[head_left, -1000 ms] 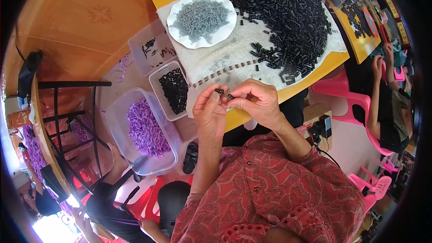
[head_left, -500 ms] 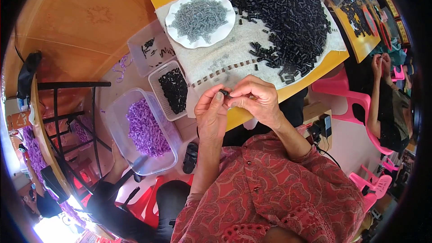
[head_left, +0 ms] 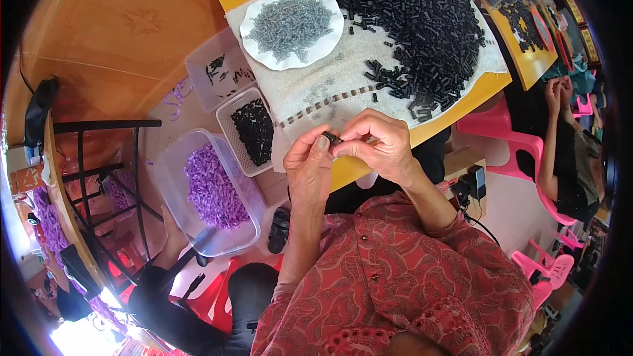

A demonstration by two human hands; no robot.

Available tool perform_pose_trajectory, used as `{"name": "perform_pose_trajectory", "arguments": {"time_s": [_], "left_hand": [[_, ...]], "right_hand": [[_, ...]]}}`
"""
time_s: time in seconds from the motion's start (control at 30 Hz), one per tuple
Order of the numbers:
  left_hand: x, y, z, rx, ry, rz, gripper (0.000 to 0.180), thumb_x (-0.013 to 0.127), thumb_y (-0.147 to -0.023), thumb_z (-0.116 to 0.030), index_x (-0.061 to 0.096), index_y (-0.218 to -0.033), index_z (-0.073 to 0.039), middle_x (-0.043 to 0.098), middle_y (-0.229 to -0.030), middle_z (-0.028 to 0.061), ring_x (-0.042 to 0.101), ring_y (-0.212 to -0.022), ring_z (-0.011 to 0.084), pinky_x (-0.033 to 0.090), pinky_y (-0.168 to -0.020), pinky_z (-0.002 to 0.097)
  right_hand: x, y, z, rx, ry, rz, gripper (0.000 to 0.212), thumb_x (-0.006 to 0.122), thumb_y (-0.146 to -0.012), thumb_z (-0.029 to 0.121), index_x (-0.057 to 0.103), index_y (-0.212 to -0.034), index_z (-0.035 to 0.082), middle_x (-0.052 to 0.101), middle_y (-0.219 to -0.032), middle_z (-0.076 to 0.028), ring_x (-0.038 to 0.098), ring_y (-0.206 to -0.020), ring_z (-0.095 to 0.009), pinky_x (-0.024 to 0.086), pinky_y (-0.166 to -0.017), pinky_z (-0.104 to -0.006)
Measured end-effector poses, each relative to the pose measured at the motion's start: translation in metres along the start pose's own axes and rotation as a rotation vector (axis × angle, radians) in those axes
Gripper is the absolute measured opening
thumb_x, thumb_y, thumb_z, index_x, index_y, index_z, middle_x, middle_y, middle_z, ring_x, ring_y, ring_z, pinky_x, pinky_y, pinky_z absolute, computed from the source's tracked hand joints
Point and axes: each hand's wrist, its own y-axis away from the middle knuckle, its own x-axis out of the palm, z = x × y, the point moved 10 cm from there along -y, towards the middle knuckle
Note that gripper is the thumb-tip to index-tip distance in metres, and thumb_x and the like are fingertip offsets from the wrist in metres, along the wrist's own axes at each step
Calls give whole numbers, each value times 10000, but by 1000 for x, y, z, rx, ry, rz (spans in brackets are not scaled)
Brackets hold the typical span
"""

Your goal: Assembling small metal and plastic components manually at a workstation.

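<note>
Between my fingertips, just past the table's near edge, is a small black plastic cylinder (head_left: 331, 137). My left hand (head_left: 310, 158) pinches it between thumb and fingers. From the other side my right hand (head_left: 381, 145) closes thumb and forefinger at its end; whether a smaller part is in that pinch is hidden. Beyond my hands, a white cloth (head_left: 290, 89) covers the table. On it stand a white scalloped plate (head_left: 254, 53) heaped with small clear grey springs (head_left: 290, 23) and a large pile of black cylinders (head_left: 422, 20).
Left of the table are a white basket of black parts (head_left: 227, 128), a clear bin (head_left: 173, 171) of purple pieces and a shallow tray (head_left: 201, 89). A black metal frame (head_left: 109, 125) stands farther left. At right, another person sits near a pink chair (head_left: 488, 128).
Both hands stay in nearly the same place, still pinching at the black cylinder. The view has shifted very slightly. The seated person's hands at right have moved a little.
</note>
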Motion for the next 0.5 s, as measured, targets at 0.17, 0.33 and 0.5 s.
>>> {"name": "perform_pose_trajectory", "arguments": {"time_s": [0.17, 0.33, 0.5], "left_hand": [[2, 0, 2, -14, 47, 42, 214, 575, -938, -1, 633, -1138, 49, 681, -1044, 118, 643, -970, 181, 499, -917, 326], [0, 1, 2, -15, 7, 2, 208, 593, -938, -9, 645, -1136, 32, 690, -999, 119, 646, -903, 170, 512, -843, 305], [3, 3, -3, 14, -72, -5, 210, 601, -932, -2, 645, -1132, 43, 691, -1000, 119, 644, -904, 162, 509, -837, 290]], "right_hand": [[-3, 1, -2, 41, -4, -20, 229, 836, -719, 47, 618, -785, 18, 660, -761, -46, 651, -633, -92, 507, -524, -223], [-4, 0, 1, 53, -19, -11, 236, 839, -716, 47, 611, -774, 25, 660, -758, -43, 645, -630, -89, 509, -524, -225], [-5, -1, 10, -13, 78, 15, 236, 836, -707, 44, 610, -774, 31, 642, -748, -38, 624, -626, -101, 489, -514, -234]]}}
